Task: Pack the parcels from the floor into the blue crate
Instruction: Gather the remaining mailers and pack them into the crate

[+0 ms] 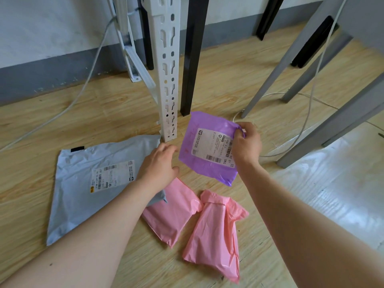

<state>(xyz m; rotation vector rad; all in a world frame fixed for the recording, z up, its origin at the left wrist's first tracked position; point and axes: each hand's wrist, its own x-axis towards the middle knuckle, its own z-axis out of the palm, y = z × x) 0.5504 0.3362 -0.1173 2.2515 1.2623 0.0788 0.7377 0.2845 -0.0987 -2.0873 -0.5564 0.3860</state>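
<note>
In the head view, the right grip (247,144) pinches a corner of the purple parcel (207,146), which is tilted above the floor (104,113) beside the white post (168,80). The left grip (160,163) is loose, with its fingers apart, over the edge of the grey parcel (83,183). The left pink parcel (170,210) and the right pink parcel (214,231) lie on the floor.

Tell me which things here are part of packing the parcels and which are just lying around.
Part of the job:
- purple parcel, pinched by the right hand
- grey parcel, near the left hand
- two pink parcels on the floor
- the blue crate is out of view

Just lying about:
- white shelf post
- black table leg
- grey legs
- cable
</note>
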